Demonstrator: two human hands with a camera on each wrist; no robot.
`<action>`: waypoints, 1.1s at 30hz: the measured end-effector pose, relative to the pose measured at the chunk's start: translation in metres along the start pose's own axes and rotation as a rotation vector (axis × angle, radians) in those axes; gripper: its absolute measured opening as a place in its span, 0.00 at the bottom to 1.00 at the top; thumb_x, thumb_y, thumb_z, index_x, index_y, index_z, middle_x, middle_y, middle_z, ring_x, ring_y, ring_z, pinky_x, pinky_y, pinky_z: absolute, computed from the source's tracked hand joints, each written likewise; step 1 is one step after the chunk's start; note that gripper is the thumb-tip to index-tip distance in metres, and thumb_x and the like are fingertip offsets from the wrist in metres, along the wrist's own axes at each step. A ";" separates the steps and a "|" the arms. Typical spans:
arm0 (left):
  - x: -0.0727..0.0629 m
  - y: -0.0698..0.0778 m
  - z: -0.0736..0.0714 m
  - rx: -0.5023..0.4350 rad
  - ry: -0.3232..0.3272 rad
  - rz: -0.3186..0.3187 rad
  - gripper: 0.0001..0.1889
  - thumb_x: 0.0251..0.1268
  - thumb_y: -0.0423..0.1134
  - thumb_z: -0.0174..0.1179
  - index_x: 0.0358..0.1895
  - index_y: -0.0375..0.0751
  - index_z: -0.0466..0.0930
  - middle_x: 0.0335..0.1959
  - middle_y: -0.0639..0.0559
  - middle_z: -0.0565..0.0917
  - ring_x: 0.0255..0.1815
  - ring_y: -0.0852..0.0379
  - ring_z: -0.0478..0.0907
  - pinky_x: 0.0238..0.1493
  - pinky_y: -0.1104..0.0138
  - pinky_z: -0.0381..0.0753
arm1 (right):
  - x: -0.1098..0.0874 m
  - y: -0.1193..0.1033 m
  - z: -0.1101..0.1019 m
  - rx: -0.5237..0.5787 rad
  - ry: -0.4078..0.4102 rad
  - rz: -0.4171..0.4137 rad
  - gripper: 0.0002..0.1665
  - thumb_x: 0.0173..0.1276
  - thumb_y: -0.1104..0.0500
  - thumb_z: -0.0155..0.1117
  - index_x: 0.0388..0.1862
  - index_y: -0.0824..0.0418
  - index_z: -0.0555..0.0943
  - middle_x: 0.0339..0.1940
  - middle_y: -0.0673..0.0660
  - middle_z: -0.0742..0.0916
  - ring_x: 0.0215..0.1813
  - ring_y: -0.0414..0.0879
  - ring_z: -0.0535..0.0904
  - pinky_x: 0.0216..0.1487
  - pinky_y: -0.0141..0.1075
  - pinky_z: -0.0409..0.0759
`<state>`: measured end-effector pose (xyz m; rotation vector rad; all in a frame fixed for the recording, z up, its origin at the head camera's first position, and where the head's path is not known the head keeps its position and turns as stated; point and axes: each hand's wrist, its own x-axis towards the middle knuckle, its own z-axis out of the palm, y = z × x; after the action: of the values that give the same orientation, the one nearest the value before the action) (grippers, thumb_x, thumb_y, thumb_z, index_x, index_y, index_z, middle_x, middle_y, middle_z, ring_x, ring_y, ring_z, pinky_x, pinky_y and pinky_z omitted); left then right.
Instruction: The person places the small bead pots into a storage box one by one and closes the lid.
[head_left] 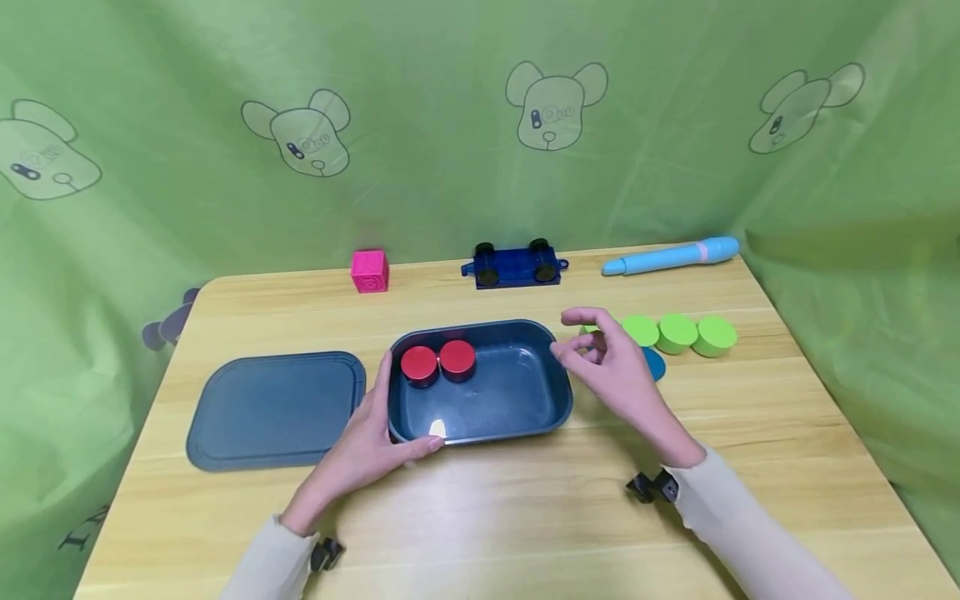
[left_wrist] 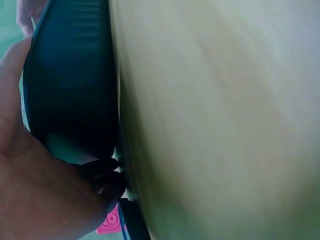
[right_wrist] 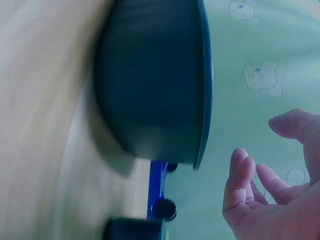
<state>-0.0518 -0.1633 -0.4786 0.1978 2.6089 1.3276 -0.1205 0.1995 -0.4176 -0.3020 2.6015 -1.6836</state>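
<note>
A dark blue-grey plastic container [head_left: 487,417] stands in the middle of the table with two red round blocks [head_left: 420,367] in its left part. My left hand [head_left: 367,437] grips its left front corner, the thumb along the front rim and the fingers round the left end. Beside the right end of the container, my right hand [head_left: 611,367] is raised with nothing in it, thumb and bent fingertips apart in the right wrist view. Behind it lie several light green round blocks [head_left: 677,333] in a row, some partly covered by the hand, and a blue round piece [head_left: 655,364].
Left of the container lies a flat dark lid [head_left: 277,408]. Along the back edge are a pink cube [head_left: 371,272], a dark blue toy car base [head_left: 517,267] with black wheels and a light blue pen-shaped thing [head_left: 671,257]. A green curtain [head_left: 435,150] hangs behind the table.
</note>
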 end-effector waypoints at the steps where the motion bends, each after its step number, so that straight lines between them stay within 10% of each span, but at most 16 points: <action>1: 0.000 0.000 0.000 0.001 0.001 0.000 0.73 0.57 0.68 0.79 0.91 0.65 0.28 0.90 0.42 0.51 0.86 0.32 0.51 0.72 0.27 0.64 | -0.001 0.002 -0.003 -0.006 0.007 -0.002 0.29 0.78 0.53 0.75 0.72 0.57 0.78 0.49 0.60 0.89 0.42 0.54 0.86 0.37 0.32 0.80; 9: -0.001 0.000 -0.001 0.008 -0.009 -0.016 0.73 0.57 0.69 0.79 0.91 0.66 0.27 0.89 0.41 0.52 0.86 0.32 0.53 0.72 0.28 0.65 | -0.010 0.022 -0.024 -0.015 0.061 0.020 0.29 0.78 0.55 0.74 0.72 0.62 0.77 0.43 0.62 0.86 0.36 0.47 0.83 0.35 0.30 0.79; 14: -0.001 0.001 -0.001 0.006 -0.008 -0.017 0.73 0.57 0.69 0.79 0.91 0.66 0.28 0.89 0.41 0.52 0.86 0.32 0.53 0.72 0.28 0.65 | -0.016 0.035 -0.037 -0.076 0.095 0.029 0.31 0.79 0.52 0.74 0.73 0.63 0.77 0.58 0.62 0.83 0.33 0.43 0.78 0.31 0.30 0.76; 21: -0.001 0.001 -0.002 0.004 -0.005 0.000 0.73 0.57 0.68 0.79 0.91 0.63 0.28 0.89 0.40 0.51 0.86 0.32 0.53 0.73 0.29 0.66 | -0.026 0.057 -0.051 -0.131 0.168 0.103 0.33 0.79 0.50 0.74 0.74 0.62 0.76 0.33 0.59 0.81 0.32 0.43 0.76 0.30 0.31 0.74; 33: 0.000 0.002 -0.003 0.004 -0.008 0.002 0.72 0.57 0.68 0.79 0.91 0.65 0.29 0.89 0.41 0.53 0.86 0.32 0.52 0.72 0.27 0.64 | -0.036 0.081 -0.072 -0.224 0.176 0.159 0.37 0.78 0.52 0.75 0.76 0.68 0.73 0.42 0.64 0.82 0.31 0.42 0.77 0.26 0.32 0.76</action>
<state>-0.0524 -0.1649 -0.4750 0.2068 2.6057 1.3192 -0.1058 0.3025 -0.4640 0.0518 2.8573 -1.4311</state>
